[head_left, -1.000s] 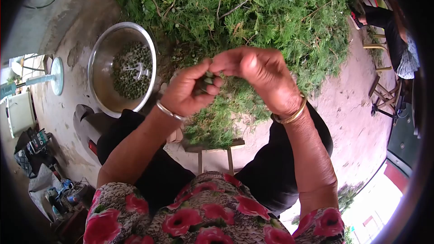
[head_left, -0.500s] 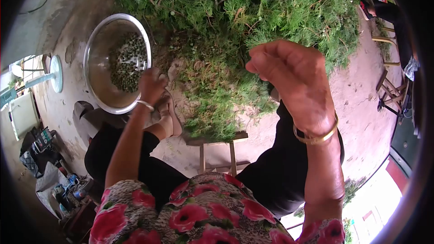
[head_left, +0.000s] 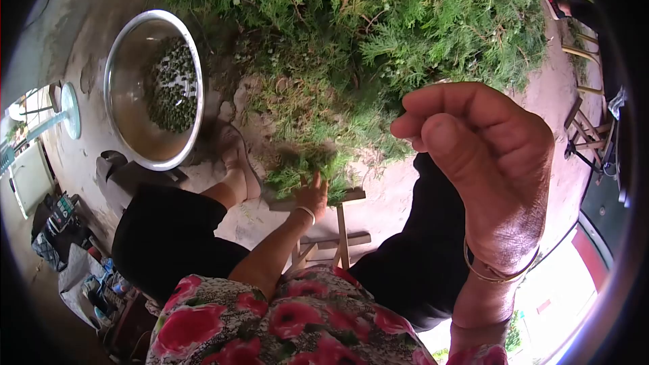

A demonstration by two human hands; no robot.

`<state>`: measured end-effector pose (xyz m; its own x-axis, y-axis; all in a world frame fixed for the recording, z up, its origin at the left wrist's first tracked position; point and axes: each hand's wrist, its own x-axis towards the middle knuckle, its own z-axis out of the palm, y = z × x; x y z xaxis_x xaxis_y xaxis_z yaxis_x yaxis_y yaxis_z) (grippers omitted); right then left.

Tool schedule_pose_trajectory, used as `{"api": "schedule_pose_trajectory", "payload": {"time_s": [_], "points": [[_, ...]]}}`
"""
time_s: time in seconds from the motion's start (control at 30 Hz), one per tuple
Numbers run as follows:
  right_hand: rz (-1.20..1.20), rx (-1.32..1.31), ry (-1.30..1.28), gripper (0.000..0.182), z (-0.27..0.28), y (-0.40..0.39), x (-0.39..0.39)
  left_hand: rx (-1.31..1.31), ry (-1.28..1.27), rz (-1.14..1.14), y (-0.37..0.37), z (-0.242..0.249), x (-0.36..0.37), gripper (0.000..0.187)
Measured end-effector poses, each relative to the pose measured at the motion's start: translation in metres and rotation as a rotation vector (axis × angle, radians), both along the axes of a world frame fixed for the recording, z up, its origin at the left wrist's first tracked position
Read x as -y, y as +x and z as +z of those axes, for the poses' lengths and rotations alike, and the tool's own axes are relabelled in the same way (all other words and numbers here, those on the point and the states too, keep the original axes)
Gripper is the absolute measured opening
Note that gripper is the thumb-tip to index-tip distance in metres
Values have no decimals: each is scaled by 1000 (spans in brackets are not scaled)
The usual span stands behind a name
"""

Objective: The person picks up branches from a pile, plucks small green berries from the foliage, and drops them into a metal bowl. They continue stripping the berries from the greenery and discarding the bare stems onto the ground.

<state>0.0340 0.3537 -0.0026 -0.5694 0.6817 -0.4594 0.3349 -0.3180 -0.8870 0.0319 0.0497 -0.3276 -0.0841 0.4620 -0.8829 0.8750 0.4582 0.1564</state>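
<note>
My left hand (head_left: 312,196) reaches down with its fingers apart into green evergreen sprigs (head_left: 284,182) at the edge of a small wooden stool (head_left: 343,226). Some sprigs around the fingertips are blurred. Held up close to the camera, my right hand (head_left: 490,162) has its fingers curled in towards the thumb. Its fingertips are partly hidden, and I cannot see whether anything small is in them. A big metal bowl (head_left: 116,108) stands on the floor at the left, with many small round green cones (head_left: 172,88) inside.
A large heap of evergreen branches (head_left: 433,20) covers the floor ahead. My bare foot (head_left: 236,159) is beside the bowl. A pale blue fan (head_left: 69,111) and piled household items (head_left: 101,290) are at the left. Wooden chair parts (head_left: 587,132) and a dark-clothed person are at the right.
My left hand has moved from the bowl's rim right and down to the sprigs by the stool. My right hand has come closer and lower, still curled. The view has shifted slightly.
</note>
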Motion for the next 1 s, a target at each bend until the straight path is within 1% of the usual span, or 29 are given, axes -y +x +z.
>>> {"api": "schedule_pose_trajectory", "payload": {"time_s": [0.03,0.1,0.13,0.17,0.23,0.27,0.3,0.37,0.43,0.47,0.5,0.53,0.57,0.63,0.7,0.77,0.8,0.83,0.9,0.93,0.97,1.0], "points": [[5,16,-5,32,1,0,1,2,-8,3,6,-6,13,57],[44,64,3,34,4,0,2,294,-172,156,14,-27,38,53],[61,88,9,34,5,0,2,290,-181,157,2,5,13,41],[78,112,15,35,6,0,2,290,-184,156,-5,-1,12,41],[78,119,-33,37,7,1,3,179,196,317,-23,-19,16,27],[78,121,-49,37,6,2,4,62,374,447,-31,-31,12,25],[29,82,17,38,2,3,6,-56,552,575,-42,-42,4,23],[-21,52,80,39,-1,6,7,-178,651,741,-73,-53,-26,21],[-70,-10,141,42,-3,7,7,-184,704,843,-100,-65,-53,17],[-109,-66,196,43,-7,8,10,-176,704,844,-105,-74,-63,17],[-145,-120,253,44,-11,9,13,-245,681,884,-109,-81,-73,16],[-118,14,221,45,-2,8,8,-315,659,921,-112,-86,-81,15],[-134,69,232,45,3,3,7,-309,667,919,-115,-88,-86,15],[-165,177,248,46,11,-8,6,-361,423,703,-121,-82,-97,18],[-134,157,214,46,10,-5,2,-339,431,673,-126,-89,-93,18],[-151,136,189,45,4,7,2,-79,568,732,-132,-88,-86,18],[-165,127,184,45,2,9,2,70,732,703,-135,-102,-71,10],[-179,117,178,44,1,11,3,67,729,703,-138,-82,-77,10],[-181,113,184,40,0,8,5,673,220,1515,-147,-39,-90,6],[-181,110,187,39,0,6,8,746,214,1533,-149,-29,-88,8],[-236,71,205,37,-6,3,15,742,220,1533,-149,-19,-87,8],[-265,46,215,36,-5,2,13,826,210,1587,-149,-10,-88,8]]}}
